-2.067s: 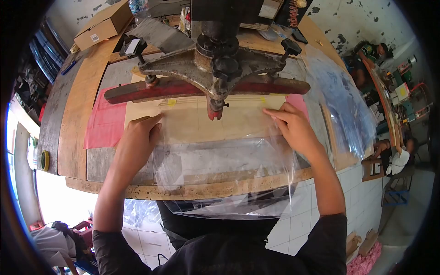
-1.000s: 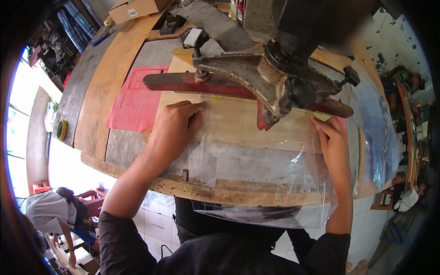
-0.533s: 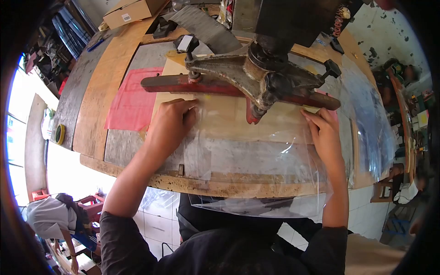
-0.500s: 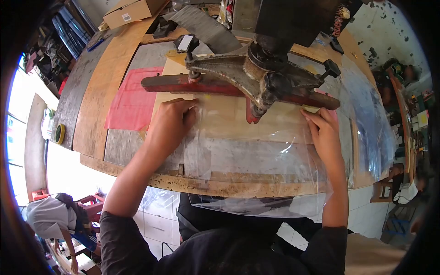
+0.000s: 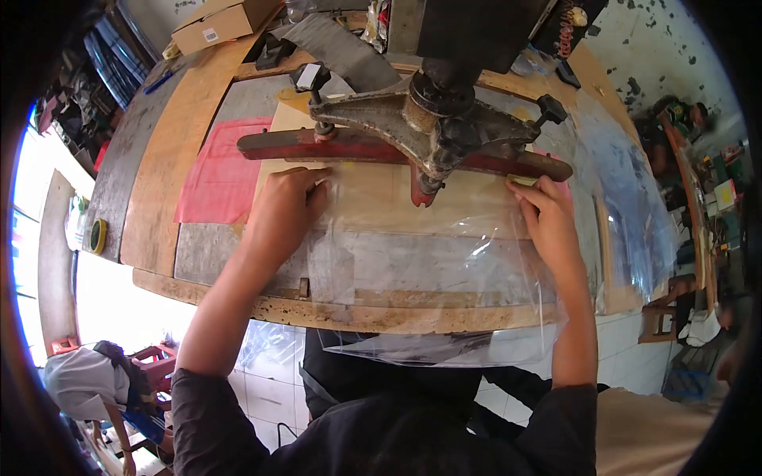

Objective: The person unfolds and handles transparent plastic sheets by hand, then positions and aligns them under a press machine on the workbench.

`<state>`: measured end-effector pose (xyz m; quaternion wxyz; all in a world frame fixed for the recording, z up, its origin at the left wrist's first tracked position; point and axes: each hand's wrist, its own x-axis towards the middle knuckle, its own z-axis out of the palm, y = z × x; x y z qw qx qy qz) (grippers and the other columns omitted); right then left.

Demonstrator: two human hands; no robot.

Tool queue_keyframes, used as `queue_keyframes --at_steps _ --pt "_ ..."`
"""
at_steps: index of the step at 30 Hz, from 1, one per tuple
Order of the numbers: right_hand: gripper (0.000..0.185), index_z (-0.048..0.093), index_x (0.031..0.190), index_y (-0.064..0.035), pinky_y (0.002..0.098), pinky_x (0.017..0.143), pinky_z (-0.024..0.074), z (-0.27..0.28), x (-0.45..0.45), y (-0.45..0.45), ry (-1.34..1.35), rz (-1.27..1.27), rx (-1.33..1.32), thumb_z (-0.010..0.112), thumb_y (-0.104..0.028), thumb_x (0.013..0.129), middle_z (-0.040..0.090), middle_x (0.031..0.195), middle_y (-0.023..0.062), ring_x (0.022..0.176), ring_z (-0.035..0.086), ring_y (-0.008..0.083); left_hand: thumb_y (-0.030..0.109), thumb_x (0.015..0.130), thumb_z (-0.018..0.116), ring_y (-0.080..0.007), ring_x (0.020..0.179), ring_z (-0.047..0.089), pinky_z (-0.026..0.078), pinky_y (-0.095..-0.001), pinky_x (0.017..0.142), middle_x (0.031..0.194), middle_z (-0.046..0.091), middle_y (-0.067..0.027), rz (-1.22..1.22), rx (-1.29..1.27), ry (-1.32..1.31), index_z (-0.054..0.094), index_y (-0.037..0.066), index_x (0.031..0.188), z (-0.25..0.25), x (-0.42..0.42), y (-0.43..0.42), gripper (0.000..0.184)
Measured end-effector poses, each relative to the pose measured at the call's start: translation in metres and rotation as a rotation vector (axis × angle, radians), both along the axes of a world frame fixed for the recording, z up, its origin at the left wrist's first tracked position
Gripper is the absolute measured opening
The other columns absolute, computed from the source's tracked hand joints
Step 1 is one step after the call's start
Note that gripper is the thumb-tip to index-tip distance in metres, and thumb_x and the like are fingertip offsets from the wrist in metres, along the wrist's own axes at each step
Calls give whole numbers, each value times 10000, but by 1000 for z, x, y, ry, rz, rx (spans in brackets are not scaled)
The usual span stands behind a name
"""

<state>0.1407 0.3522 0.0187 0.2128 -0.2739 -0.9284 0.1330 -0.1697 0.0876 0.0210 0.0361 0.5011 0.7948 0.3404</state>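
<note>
A clear plastic sheet (image 5: 421, 266) lies over a pale yellow board (image 5: 381, 198) and hangs past the table's front edge. My left hand (image 5: 287, 208) is closed on the sheet's left side, thumb and forefinger together. At the right side my right hand (image 5: 548, 218) pinches the sheet's edge, close to a small yellow mark. Just beyond both hands a red bar (image 5: 357, 149) under a metal press head (image 5: 429, 119) spans the board. Pink sheet material (image 5: 218, 178) shows at the board's left.
A cardboard box (image 5: 222, 25) and a blue pen (image 5: 158, 82) are at the back left, with a tape roll (image 5: 98, 236) at the left edge. More clear plastic (image 5: 627, 206) lies to the right. Other people are at lower left (image 5: 87, 381), lower right and far right.
The view has shifted, so the press sits differently in the frame. Both hands remain at the sheet's sides, and the right forefinger has bent in from its earlier extended pose. A person's beige clothing has appeared at lower right.
</note>
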Motion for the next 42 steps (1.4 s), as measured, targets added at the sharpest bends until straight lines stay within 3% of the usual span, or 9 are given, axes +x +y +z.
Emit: queue_keyframes --at_steps 1,14,23,27,29,32,36,38,42 --pt "331 808 1248 -89 441 796 508 -2 0 -1 9 -4 -14 687 31 964 568 932 128 855 631 307 82 946 694 -440 955 729 568 -489 874 1006 756 -265 -1 2 -6 786 -8 1185 2 0 0 271" --pt "277 795 1233 -69 409 817 540 9 9 -6 -19 55 91 678 -14 989 639 1016 111 927 673 297 93 1000 667 -441 903 721 562 -484 828 1003 745 -249 -30 -18 143 764 -3 1242 -5 3 -8 278" --pt "216 785 1199 -13 365 862 554 25 41 -25 103 -21 -276 632 -51 1052 712 1146 109 980 696 256 123 1031 658 -368 838 682 548 -448 791 955 691 -168 -26 -141 70 771 27 1254 19 33 -56 268" --pt "201 786 1183 -8 354 883 557 4 64 -38 274 -43 -219 647 -52 1045 734 1154 114 1023 709 258 105 986 716 -312 985 663 534 -437 859 1041 686 -112 -5 31 89 786 20 1185 2 47 -85 227" --pt "174 786 1149 2 351 899 558 -9 73 -43 364 -94 -79 667 -52 1034 741 1120 128 1038 718 267 95 957 740 -322 972 668 526 -451 860 1046 704 -103 21 204 125 793 32 1150 -9 54 -93 210" --pt "124 779 1073 15 359 879 561 -11 76 -45 491 -117 48 684 -46 1021 746 1060 133 981 728 273 89 934 751 -306 952 671 508 -438 861 1033 718 -93 67 254 196 800 57 1096 -7 56 -95 172" --pt "158 755 1024 49 319 851 550 -11 77 -45 561 -152 -31 657 -71 1056 739 1008 120 948 719 227 86 930 746 -289 913 671 486 -419 844 979 725 -82 88 276 241 792 51 1007 -8 57 -94 95" --pt "185 720 940 54 318 747 547 -13 78 -45 560 -132 130 630 -56 1060 721 904 107 818 702 213 81 930 744 -286 898 668 478 -416 832 959 725 -80 90 274 245 785 44 974 -10 56 -96 71" --pt "205 713 870 38 351 681 518 -19 87 -47 632 -148 125 649 -63 1036 699 822 119 755 694 240 69 930 737 -286 858 660 464 -412 801 911 725 -79 93 294 257 771 31 906 -12 55 -96 57"
